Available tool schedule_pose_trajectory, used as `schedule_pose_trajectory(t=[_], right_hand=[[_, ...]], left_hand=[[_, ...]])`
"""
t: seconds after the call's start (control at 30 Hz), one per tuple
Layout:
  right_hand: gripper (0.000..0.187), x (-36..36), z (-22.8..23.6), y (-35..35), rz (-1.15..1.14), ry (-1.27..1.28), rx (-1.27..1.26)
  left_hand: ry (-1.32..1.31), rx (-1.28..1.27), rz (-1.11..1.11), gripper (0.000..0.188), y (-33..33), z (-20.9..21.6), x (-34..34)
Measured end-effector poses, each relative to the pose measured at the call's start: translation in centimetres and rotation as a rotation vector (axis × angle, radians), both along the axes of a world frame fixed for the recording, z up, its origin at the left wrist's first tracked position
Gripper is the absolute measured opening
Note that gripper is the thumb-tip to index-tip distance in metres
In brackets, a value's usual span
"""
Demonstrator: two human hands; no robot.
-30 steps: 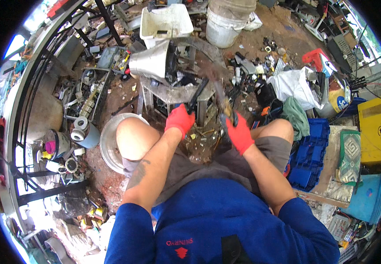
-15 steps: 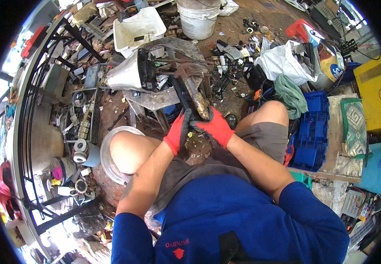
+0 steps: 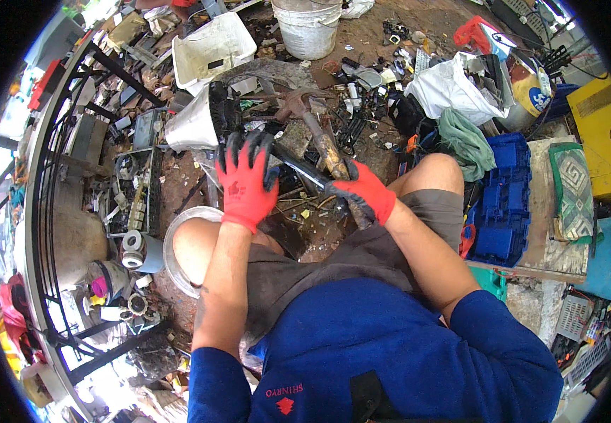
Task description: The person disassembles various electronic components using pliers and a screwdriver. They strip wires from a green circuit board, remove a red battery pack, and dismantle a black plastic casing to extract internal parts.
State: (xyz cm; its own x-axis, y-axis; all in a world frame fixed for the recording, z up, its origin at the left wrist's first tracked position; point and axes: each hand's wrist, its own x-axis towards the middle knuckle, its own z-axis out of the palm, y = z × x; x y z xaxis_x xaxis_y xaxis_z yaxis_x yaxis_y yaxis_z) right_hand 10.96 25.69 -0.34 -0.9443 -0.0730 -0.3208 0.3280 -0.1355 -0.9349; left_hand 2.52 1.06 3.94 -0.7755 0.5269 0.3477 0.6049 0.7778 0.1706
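My right hand [image 3: 366, 192], in a red and black glove, is closed around the wooden handle of a hammer [image 3: 327, 150]. The hammer's rusty head points away from me. A long dark bar [image 3: 298, 168] slants beside the handle, its near end at my right thumb; whether the thumb grips it I cannot tell. My left hand [image 3: 246, 185], gloved alike, is open with fingers spread, palm down, over the low wooden stand, most of which it hides. Just beyond its fingertips lies a silvery, cone-shaped housing [image 3: 194, 125] with a black end.
A white bin [image 3: 212, 53] and a white bucket [image 3: 307, 32] stand at the far side. Scrap litters the floor. A metal rack [image 3: 45, 211] runs along the left. At right are a white sack [image 3: 453, 92], a blue plastic case [image 3: 501, 204] and a yellow box [image 3: 605, 134].
My left hand has left the dark bar and moved left, its fingers spreading. The bar now slants more leftward. My right hand has shifted right, still at the hammer handle.
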Motion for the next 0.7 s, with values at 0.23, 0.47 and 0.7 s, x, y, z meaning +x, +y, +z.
schedule_pose_trajectory(t=[0.23, 0.47, 0.7], right_hand=[[0.048, 0.4, 0.2, -0.3, 0.035, 0.181, 0.271], [0.054, -0.2, 0.6, 1.4, -0.286, 0.243, 0.596], [0.073, 3.7, 9.1, 0.2, -0.471, 0.446, 0.343]], left_hand=[[-0.198, -0.163, -0.190, 0.062, -1.4, -2.5, -2.7], [-0.591, 0.216, 0.089, 0.062, -1.5, -4.4, -2.0], [-0.790, 0.268, 0.254, 0.073, 0.0, -7.5, -1.8]])
